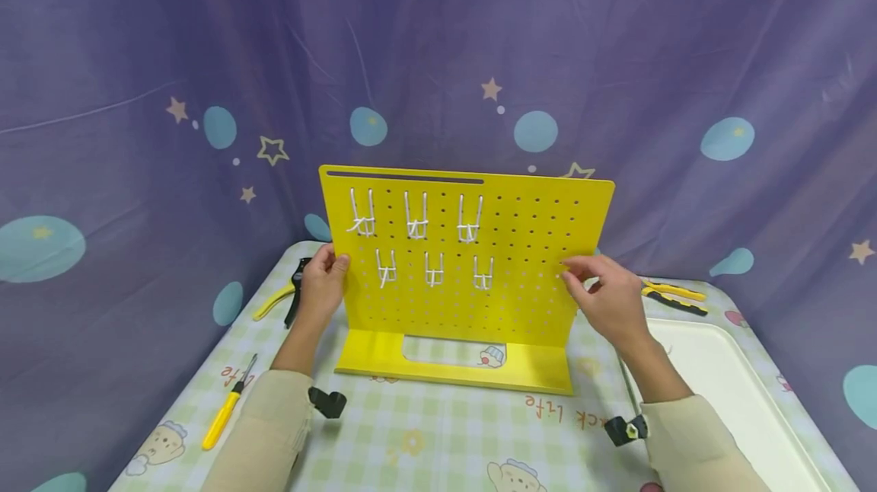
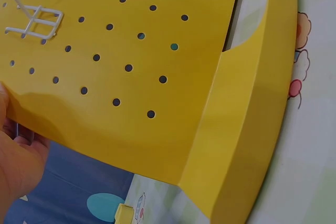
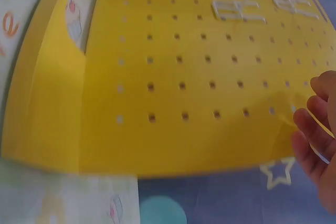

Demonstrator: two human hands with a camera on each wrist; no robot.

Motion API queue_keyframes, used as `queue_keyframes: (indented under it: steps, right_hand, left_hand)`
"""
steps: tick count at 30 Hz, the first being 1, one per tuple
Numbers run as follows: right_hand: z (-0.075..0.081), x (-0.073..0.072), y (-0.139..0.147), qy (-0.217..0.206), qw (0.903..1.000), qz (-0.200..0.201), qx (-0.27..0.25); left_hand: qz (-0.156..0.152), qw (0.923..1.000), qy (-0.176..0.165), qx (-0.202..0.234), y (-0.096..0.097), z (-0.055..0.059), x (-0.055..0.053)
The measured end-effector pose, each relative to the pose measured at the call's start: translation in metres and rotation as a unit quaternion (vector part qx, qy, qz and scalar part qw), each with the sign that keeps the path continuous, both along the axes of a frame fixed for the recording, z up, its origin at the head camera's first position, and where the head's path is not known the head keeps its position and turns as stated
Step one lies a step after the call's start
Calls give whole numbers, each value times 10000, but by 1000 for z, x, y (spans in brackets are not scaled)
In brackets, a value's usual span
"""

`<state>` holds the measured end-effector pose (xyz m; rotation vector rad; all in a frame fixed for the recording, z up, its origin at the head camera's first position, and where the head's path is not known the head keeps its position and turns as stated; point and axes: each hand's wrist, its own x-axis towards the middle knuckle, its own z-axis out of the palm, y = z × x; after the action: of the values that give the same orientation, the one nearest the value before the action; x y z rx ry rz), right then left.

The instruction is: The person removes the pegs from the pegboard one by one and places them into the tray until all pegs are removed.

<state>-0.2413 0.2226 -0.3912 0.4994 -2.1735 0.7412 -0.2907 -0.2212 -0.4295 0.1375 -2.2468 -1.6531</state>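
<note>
A yellow pegboard [image 1: 527, 309] with a bent foot stands upright on the table. Several white wire hooks [image 1: 434, 271] hang on it in two rows, toward its left and middle. My left hand [image 1: 324, 286] grips the board's left edge, thumb on the front and fingers behind; in the left wrist view part of this hand [image 2: 21, 166] shows at the edge. Near the right edge is my right hand [image 1: 610, 298], its fingers loosely bent close to the front face. In the right wrist view nothing shows between the fingers of that hand [image 3: 320, 129].
A screwdriver [image 1: 229, 408] with a yellow handle lies at the left, and a yellow-and-black hand tool [image 1: 277, 300] sits behind my left arm. Yellow-and-black handles [image 1: 674, 298] lie at the back right. A white tray [image 1: 726, 393] is under and beside my right forearm.
</note>
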Motion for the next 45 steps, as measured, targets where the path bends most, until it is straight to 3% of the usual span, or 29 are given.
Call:
queue_keyframes:
  steps: [10,21,30,37,45]
  right_hand:
    - [-16,-10,-53,-240,9984,467,226]
    - [-26,-14,-90,-38,9980,385,507]
    - [-27,-18,-103,188,9964,133,816]
    - [-32,-23,-107,693,9933,2,927]
    - [-34,-26,-107,915,9904,-53,1035]
  left_hand:
    - [-61,10000,35,28,-1,1,-1]
    - [-85,9999,99,-63,2,5,-2]
    - [-80,10000,-7,-23,2,5,-1]
    - [-22,10000,-10,-83,1,3,-1]
    - [38,9998,-108,-169,-1,3,4]
